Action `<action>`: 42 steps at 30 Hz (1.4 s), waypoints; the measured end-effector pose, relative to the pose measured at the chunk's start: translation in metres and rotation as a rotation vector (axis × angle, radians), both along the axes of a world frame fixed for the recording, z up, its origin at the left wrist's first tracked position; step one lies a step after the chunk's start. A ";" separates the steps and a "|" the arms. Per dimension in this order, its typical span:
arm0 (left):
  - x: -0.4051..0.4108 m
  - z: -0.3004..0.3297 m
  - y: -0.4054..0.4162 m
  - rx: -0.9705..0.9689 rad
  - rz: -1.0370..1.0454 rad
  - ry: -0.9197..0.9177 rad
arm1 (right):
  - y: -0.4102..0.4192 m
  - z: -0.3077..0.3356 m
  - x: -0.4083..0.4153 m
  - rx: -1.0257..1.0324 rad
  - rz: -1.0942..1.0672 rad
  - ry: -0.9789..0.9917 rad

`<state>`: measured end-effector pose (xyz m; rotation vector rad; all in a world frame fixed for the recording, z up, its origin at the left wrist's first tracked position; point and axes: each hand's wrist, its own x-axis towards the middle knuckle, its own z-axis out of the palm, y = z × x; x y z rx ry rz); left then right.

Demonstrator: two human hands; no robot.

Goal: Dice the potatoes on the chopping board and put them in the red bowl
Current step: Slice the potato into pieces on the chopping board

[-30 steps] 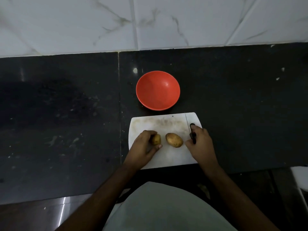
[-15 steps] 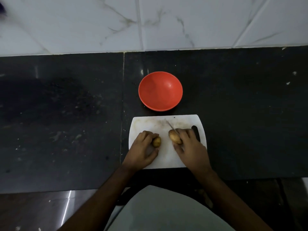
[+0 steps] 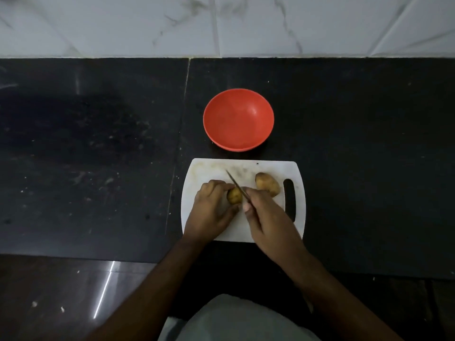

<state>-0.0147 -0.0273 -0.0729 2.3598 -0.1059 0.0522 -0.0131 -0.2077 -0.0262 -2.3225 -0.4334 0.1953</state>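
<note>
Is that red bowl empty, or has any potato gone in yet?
Empty. The red bowl shows only its bare inside, and both potatoes, the small potato and the larger potato, sit whole on the chopping board.

Dark surface (image 3: 98, 156) left of the board (image 3: 270, 168) lies open, as does the stretch to the right of it. Bowl (image 3: 238, 119) stands just beyond the board's far edge with a narrow gap between; its inside is bare. On the board, left hand (image 3: 211, 212), right hand (image 3: 268, 225), knife (image 3: 236, 184) and two potatoes (image 3: 234, 195) (image 3: 267, 184) crowd the middle; the far strip is free. Tiled wall (image 3: 221, 25) closes the back.
</note>
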 end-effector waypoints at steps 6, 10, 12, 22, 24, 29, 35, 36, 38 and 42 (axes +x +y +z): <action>0.002 0.000 0.006 0.053 -0.067 -0.012 | 0.015 -0.038 0.025 0.078 -0.087 -0.032; 0.003 -0.009 0.009 0.033 -0.035 -0.031 | 0.010 -0.047 0.021 0.135 -0.110 -0.043; 0.001 -0.011 0.009 0.010 -0.021 -0.042 | 0.008 -0.050 0.017 0.175 -0.093 -0.030; -0.011 -0.027 0.006 -0.004 -0.008 -0.196 | 0.003 -0.053 0.007 0.281 -0.050 -0.041; -0.016 -0.028 0.006 -0.034 -0.014 -0.215 | 0.000 -0.053 0.004 0.318 -0.057 -0.012; -0.035 -0.030 0.005 -0.048 -0.011 -0.246 | -0.002 -0.053 -0.012 0.361 -0.047 -0.007; -0.045 -0.026 0.006 -0.100 -0.022 -0.229 | -0.002 -0.053 -0.024 0.384 -0.064 -0.050; -0.044 -0.026 0.007 -0.106 -0.024 -0.228 | -0.003 -0.052 -0.025 0.379 -0.066 -0.050; -0.042 -0.027 0.008 -0.112 -0.023 -0.226 | -0.003 -0.052 -0.026 0.375 -0.074 -0.050; -0.039 -0.028 0.008 -0.097 -0.011 -0.257 | -0.001 -0.052 -0.030 0.337 -0.113 -0.104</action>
